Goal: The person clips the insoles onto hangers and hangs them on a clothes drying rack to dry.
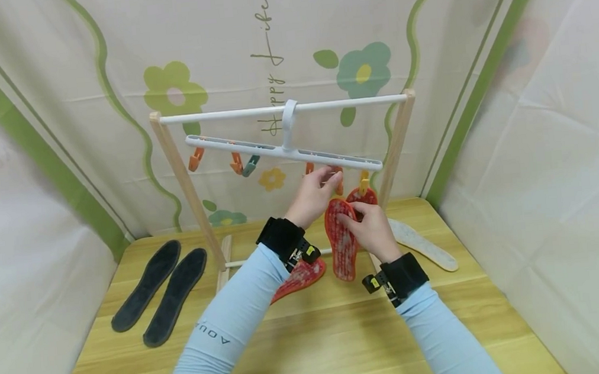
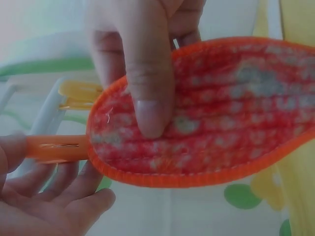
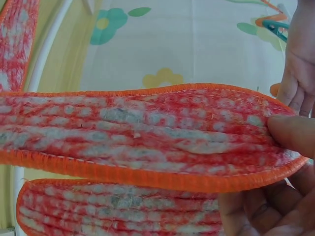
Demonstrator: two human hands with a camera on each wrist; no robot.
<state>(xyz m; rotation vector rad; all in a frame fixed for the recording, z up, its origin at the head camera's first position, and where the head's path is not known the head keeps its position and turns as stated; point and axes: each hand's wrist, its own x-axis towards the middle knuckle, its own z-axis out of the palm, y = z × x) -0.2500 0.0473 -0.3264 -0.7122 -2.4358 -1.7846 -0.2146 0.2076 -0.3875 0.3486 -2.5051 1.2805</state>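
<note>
In the head view, the red insole point(image 1: 344, 251) is pinched near its upper end by the right hand point(image 1: 375, 231), above the surface point(image 1: 334, 338), and the left hand point(image 1: 313, 196) is raised to the tilted hanger point(image 1: 266, 149). In the left wrist view, an orange clip point(image 2: 56, 148) is gripped by the left hand at the insole's rim, but whether the rim is bitten cannot be told; with only the edge caught, slipping would be possible. In the right wrist view, the insole is firmly pinched by the right hand, and by a too early release a fall could be caused.
</note>
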